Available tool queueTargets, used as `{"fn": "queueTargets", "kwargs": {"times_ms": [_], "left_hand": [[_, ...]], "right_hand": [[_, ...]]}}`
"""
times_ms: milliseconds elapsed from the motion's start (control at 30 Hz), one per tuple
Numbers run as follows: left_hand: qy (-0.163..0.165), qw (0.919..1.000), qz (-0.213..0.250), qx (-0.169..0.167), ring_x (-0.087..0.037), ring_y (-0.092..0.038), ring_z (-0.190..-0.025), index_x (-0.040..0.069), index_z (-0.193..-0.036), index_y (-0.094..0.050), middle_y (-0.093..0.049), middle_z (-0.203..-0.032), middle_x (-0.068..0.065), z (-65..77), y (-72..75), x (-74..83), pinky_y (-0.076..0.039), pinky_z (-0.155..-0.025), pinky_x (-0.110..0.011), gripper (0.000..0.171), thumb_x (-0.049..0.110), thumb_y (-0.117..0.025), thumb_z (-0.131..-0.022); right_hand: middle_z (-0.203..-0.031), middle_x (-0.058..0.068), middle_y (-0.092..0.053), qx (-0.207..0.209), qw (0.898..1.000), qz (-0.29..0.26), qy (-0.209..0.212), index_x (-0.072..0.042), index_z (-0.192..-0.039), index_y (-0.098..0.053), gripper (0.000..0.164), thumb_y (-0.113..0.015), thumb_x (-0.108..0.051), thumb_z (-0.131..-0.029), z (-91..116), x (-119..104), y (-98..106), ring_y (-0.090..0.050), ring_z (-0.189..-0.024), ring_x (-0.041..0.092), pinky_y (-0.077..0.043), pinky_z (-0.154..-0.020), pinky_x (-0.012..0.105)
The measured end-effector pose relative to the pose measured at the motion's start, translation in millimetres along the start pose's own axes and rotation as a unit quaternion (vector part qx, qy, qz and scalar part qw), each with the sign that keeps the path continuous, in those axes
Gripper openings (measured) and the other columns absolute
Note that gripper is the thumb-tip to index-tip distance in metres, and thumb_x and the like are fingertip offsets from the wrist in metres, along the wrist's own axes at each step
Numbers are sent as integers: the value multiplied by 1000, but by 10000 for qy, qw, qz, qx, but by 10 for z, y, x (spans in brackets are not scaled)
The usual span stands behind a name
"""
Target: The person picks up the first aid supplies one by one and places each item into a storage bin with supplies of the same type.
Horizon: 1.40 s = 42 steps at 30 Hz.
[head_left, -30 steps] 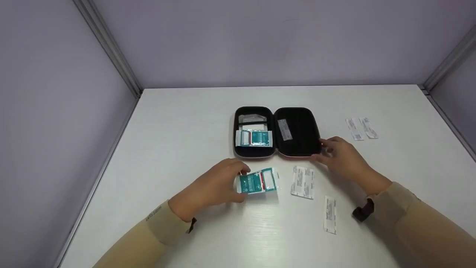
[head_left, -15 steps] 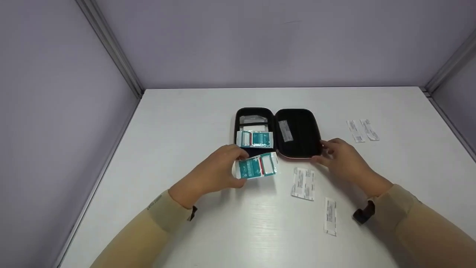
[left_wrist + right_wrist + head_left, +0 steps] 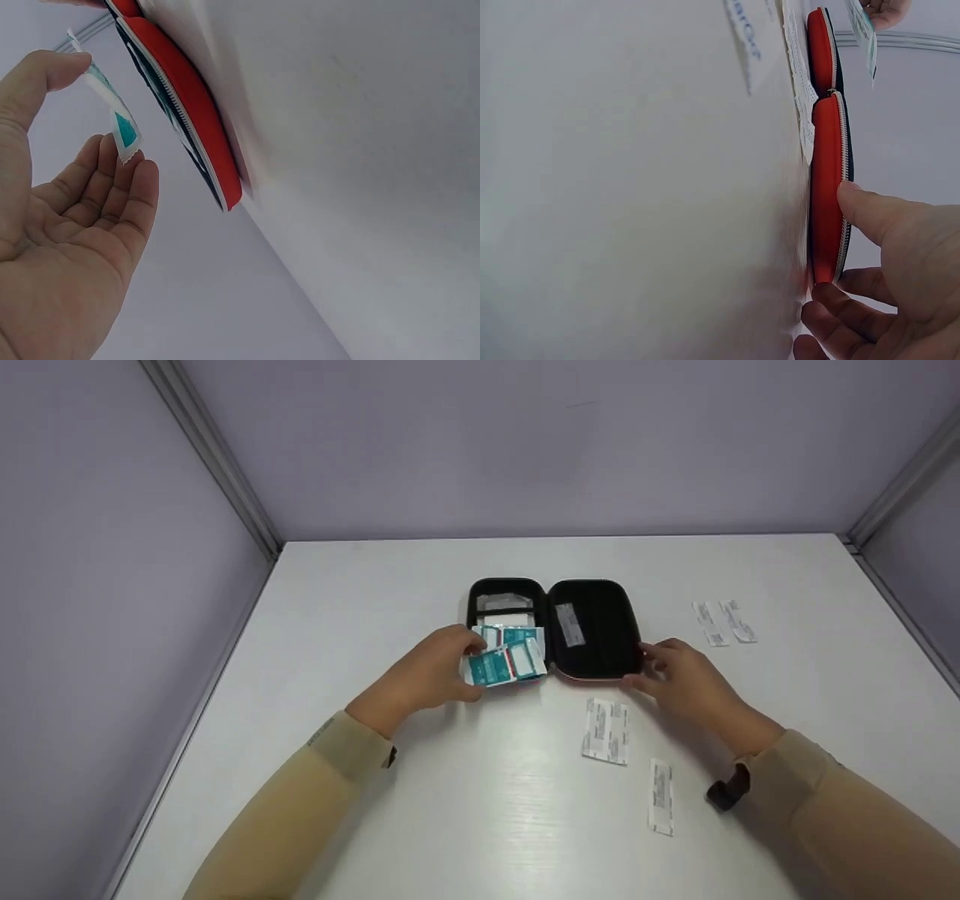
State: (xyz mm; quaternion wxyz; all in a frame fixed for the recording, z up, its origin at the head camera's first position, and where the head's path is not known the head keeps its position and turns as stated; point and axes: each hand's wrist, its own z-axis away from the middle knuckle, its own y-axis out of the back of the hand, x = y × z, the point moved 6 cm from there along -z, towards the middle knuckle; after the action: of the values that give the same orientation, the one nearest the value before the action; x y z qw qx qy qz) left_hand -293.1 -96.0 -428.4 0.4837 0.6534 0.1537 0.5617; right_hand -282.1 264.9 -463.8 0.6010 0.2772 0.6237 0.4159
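My left hand [image 3: 429,671] pinches a teal-and-white sachet [image 3: 501,666] with a red stripe between thumb and fingers. It hangs tilted over the left half of an open zip case [image 3: 604,634], black inside and red outside. A second teal sachet [image 3: 521,633] lies in that half, partly covered by the held one. Behind it are a strap and a clear bag [image 3: 504,601] with something white. My right hand [image 3: 690,682] grips the near right corner of the case, thumb on the zipper edge [image 3: 845,150] in the right wrist view, fingers curled at the corner.
A white printed strip [image 3: 570,624] lies inside the case's right half. Joined white packets [image 3: 606,731] and a single strip [image 3: 661,796] lie nearer on the white table [image 3: 360,600]. Two more strips, one of them here [image 3: 738,621], lie far right. Panel walls stand around the table.
My left hand has carried the sachet away from me, from in front of the case to above its left half. My right hand has kept its hold on the case corner.
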Motion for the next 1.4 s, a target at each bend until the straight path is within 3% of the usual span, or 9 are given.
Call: {"fn": "queueTargets", "kwargs": {"times_ms": [367, 867, 1400], "left_hand": [[212, 9995, 225, 48, -27, -62, -143, 6, -154, -61, -64, -150, -8, -264, 121, -190, -52, -127, -44, 70, 20, -93, -93], [253, 9993, 224, 139, -25, -59, -149, 7, -158, -59, -63, -156, -7, -590, 248, -198, -48, -132, -42, 70, 17, -90, -97], [257, 9994, 223, 29, -27, -55, -154, 6, -161, -56, -61, -160, -8, -669, 211, -175, -43, -135, -43, 70, 16, -86, -99]], "right_hand": [[-148, 28, -65, 22, 10000, -39, 10, 8, -162, -54, 80, -80, -44, -107, -5, 24, -11, -66, -130, 45, -56, -113, 65], [-144, 27, -68, 148, 9998, -7, 114, 7, -160, -57, 74, -82, -36, -106, 95, 16, -16, -68, -125, 42, -58, -110, 62], [-150, 25, -65, 52, 9999, 55, -82, 3, -164, -53, 79, -81, -43, -106, 282, 33, 7, -67, -133, 44, -56, -115, 64]]}}
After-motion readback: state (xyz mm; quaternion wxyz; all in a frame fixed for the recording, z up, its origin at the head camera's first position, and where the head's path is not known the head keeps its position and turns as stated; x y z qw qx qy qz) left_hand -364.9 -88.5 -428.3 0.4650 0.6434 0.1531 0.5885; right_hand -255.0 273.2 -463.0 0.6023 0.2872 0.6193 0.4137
